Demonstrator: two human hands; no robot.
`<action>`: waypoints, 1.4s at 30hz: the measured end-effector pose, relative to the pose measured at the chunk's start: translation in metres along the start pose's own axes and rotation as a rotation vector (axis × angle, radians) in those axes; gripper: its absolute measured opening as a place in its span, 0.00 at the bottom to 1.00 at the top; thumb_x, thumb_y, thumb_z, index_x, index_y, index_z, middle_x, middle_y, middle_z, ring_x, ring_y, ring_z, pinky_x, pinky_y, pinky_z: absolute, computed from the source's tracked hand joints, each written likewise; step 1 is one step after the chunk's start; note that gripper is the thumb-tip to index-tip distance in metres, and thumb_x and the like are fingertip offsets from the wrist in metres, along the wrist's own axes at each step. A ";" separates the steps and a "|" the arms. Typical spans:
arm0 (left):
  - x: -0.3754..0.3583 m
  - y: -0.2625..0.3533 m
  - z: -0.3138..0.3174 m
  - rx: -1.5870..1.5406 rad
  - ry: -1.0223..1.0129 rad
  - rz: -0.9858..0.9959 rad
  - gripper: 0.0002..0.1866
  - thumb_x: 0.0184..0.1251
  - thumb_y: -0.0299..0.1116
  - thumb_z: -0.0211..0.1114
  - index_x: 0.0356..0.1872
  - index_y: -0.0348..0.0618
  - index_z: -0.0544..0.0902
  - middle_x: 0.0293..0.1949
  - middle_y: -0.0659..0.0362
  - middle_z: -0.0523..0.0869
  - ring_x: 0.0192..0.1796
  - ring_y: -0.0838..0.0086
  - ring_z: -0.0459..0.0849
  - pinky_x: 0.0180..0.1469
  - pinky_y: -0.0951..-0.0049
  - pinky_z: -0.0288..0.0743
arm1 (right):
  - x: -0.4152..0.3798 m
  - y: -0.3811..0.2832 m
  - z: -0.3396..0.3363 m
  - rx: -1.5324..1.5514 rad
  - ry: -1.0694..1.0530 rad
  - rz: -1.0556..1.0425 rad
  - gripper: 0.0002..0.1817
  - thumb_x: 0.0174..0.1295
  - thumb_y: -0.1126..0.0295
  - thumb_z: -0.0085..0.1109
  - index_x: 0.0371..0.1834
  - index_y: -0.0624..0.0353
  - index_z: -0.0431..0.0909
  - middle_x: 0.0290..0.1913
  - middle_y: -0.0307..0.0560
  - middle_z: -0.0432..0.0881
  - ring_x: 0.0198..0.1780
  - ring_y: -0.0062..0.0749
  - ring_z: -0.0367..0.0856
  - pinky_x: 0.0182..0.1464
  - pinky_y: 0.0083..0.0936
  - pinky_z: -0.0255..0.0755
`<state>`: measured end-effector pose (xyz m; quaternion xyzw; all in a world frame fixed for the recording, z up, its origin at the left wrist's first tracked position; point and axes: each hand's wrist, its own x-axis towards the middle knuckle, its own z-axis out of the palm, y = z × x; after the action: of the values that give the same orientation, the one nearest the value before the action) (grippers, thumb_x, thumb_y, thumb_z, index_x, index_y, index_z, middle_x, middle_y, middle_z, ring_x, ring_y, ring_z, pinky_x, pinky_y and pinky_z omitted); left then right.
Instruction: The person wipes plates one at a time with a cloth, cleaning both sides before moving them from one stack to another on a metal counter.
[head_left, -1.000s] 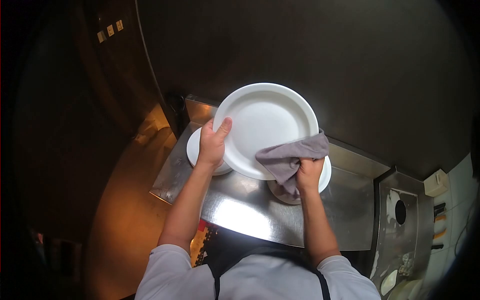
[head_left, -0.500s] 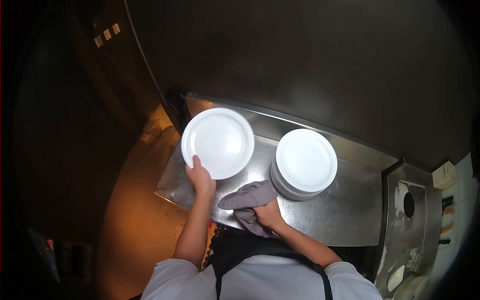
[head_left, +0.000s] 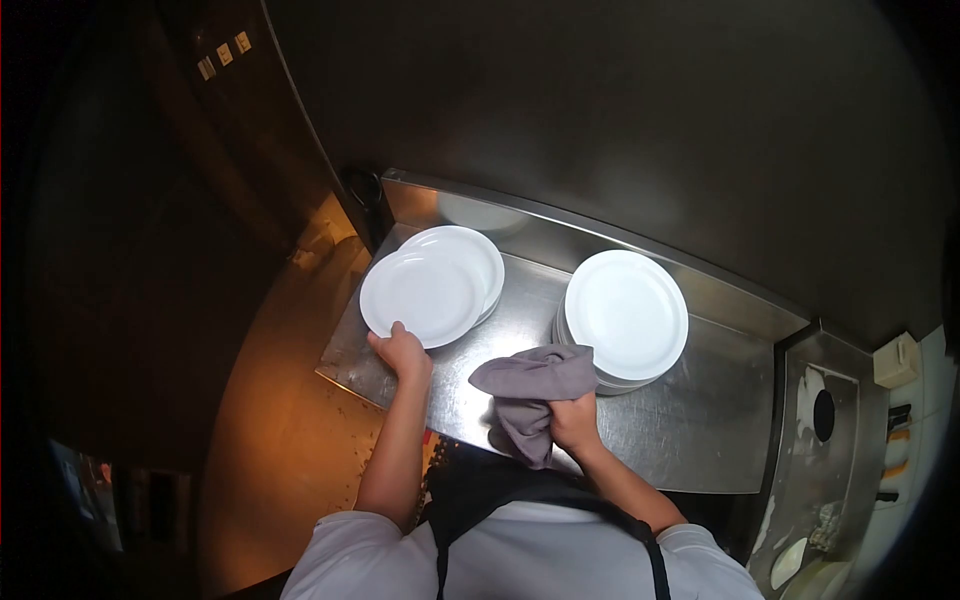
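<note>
My left hand grips a white plate by its near edge, thumb on the upper rim and fingers hidden beneath. That plate overlaps a short stack of white plates behind it on the steel counter. In my right hand is a bunched grey cloth, its folds hanging over toward the left. Just beyond the cloth stands a taller stack of white plates, and the cloth's upper corner overlaps its near side in this view.
A raised steel backsplash runs along the counter's far side below a dark wall. To the right is a steel unit with a round dark hole. A white box and knives are on the tiled wall.
The plate in my left hand has shifted nearer and to the left, exposing the short stack behind it. My right hand and the cloth have moved right, toward the taller stack.
</note>
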<state>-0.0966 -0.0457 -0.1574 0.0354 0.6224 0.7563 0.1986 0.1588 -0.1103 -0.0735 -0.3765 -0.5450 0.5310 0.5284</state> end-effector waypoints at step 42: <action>-0.182 -0.073 0.076 0.360 -1.292 0.569 0.31 0.60 0.34 0.63 0.66 0.34 0.72 0.67 0.36 0.70 0.73 0.42 0.62 0.76 0.53 0.52 | 0.084 0.004 -0.136 -0.960 -0.535 -0.119 0.33 0.67 0.61 0.52 0.74 0.63 0.64 0.77 0.60 0.62 0.79 0.49 0.56 0.80 0.49 0.43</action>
<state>0.1120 -0.0272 -0.1751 0.6676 0.4623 0.4924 0.3131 0.2776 -0.0031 -0.0796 -0.3956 -0.8616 0.2690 0.1696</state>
